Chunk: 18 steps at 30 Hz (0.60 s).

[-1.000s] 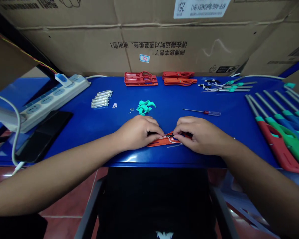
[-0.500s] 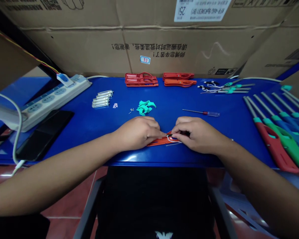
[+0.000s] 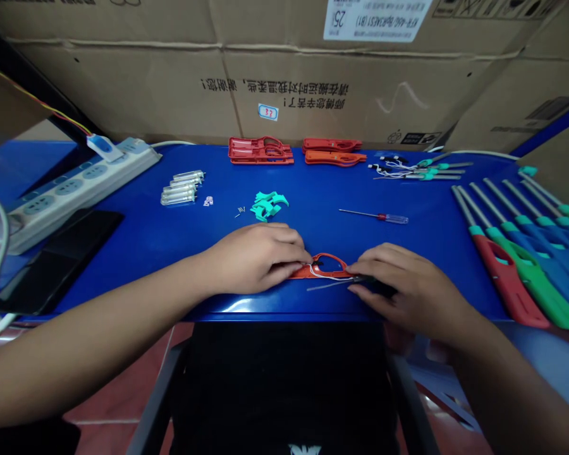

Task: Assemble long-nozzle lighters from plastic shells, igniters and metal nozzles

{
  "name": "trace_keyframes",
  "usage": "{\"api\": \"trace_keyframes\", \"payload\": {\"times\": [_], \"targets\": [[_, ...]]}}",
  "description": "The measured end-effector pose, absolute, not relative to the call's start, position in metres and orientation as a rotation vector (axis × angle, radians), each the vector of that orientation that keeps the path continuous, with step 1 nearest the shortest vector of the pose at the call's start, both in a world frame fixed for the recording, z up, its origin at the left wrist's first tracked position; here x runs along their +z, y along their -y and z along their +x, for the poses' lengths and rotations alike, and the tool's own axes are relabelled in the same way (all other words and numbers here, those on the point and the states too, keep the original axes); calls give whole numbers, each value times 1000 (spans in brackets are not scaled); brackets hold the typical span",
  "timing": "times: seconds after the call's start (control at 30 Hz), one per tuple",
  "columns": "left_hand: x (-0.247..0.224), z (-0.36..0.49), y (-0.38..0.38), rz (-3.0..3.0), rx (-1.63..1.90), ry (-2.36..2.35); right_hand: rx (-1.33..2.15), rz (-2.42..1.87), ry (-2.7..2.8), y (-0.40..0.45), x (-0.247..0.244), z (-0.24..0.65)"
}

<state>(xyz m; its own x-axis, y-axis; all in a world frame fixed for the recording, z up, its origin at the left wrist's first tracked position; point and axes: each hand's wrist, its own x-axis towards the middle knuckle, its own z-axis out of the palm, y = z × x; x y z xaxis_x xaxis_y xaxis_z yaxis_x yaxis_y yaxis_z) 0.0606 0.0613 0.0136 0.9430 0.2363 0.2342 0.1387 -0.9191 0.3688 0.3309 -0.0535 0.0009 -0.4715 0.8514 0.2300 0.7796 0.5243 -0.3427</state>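
Note:
My left hand is closed on the left part of an orange lighter casing half, lying low over the blue table near its front edge. A white wire and a small black part lie along the casing by its oval trigger opening. My right hand is at the casing's right end, fingertips beside it. Between its thumb and fingers is a slim dark piece, mostly hidden. A thin grey strip sticks out leftward from there, below the casing; I cannot tell what kind of thing it is.
Green trigger pieces, tiny metal pins, a screwdriver and clear fuel tanks lie ahead. Red casings and wired rods stand further back. Finished-looking lighters are at right; a phone and power strip at left.
My right hand has moved right and down from the casing's middle, leaving the trigger opening in view. The grey strip now shows lower and further left. My left hand keeps hold of the casing.

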Motion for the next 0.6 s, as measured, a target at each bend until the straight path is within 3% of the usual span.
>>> {"api": "trace_keyframes", "payload": {"times": [0.6], "targets": [[9,75,-52,2755,306,-249,436,-1137,2393,40,4,333]]}}
